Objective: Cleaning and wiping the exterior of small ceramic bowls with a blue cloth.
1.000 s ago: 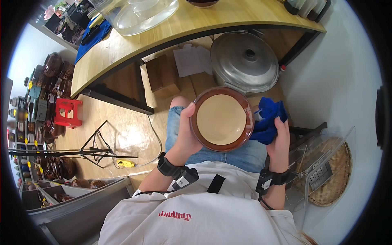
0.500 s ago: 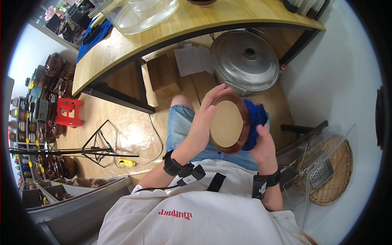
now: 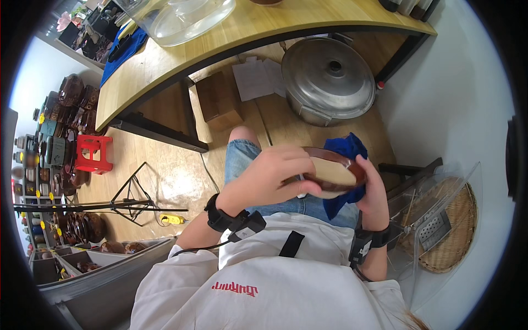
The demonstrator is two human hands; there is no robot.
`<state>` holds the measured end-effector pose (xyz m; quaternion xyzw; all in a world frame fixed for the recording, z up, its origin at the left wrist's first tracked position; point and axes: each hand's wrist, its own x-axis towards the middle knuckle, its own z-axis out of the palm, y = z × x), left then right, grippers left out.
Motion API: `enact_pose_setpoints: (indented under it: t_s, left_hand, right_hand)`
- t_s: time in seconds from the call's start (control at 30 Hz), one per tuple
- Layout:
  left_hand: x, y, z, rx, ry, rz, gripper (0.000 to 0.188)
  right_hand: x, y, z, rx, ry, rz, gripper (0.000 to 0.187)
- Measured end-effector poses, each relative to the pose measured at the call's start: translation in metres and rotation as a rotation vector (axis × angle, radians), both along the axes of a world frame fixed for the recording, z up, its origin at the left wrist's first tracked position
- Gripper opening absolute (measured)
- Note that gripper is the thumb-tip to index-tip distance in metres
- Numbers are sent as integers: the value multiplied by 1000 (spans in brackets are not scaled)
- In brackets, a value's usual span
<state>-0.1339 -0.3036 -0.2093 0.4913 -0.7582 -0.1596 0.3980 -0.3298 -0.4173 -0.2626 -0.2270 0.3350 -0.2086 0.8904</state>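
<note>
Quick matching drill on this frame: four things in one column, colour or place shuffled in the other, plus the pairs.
Things:
1. cloth
2. stool
3. lidded metal pot
4. woven basket

Descriptions:
A. red, on the floor at the far left
B. blue, behind the bowl, by the right hand
C. tan, low at the far right
D. silver, on the floor under the wooden table

Pairs: 1-B, 2-A, 3-D, 4-C
</note>
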Motion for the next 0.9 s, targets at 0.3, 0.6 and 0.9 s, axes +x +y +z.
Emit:
enact_pose_setpoints:
  t_s: [0.3, 0.6, 0.9]
  left_hand:
    - [-23, -1, -20, 304, 848, 559, 30]
    - [-34, -5, -21, 234, 656, 564, 32]
    - [-35, -3, -17, 233, 546, 611, 27]
  right_hand:
    - [1, 0, 20, -524, 132, -283, 29]
    - [38, 18, 27, -1209, 438, -156, 23]
    - [39, 35, 43, -1501, 396, -153, 25]
